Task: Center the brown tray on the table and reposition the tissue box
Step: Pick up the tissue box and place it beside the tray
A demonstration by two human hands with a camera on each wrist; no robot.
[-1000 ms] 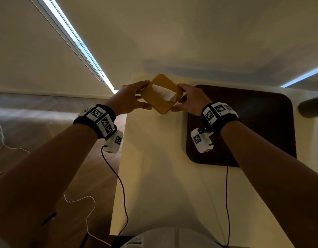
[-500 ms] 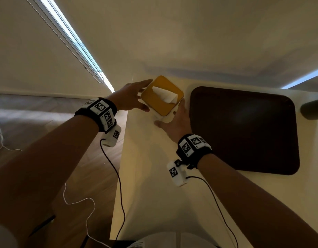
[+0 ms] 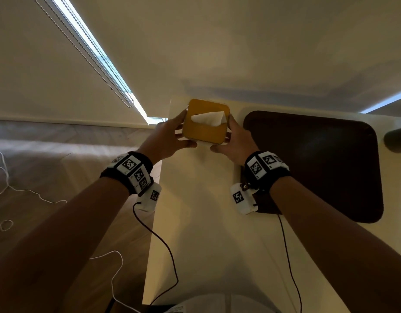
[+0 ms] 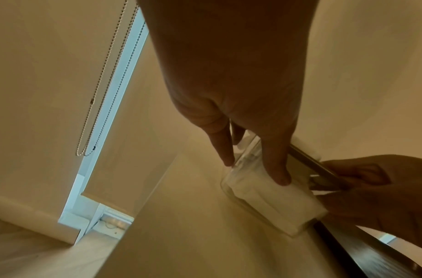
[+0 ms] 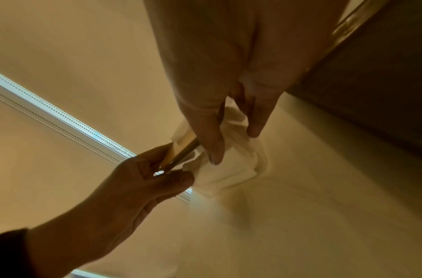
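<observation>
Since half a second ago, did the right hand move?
Yes. The right hand left the cream table and now grips the yellow-topped tissue box, beside the dark brown tray.

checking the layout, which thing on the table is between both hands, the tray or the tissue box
The tissue box, yellow-topped: left hand and right hand grip its sides. The brown tray lies flat beside it.

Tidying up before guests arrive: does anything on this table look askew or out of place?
The tissue box, held between left hand and right hand, sits at the table's far-left corner. The brown tray lies toward the right side, not centered.
</observation>
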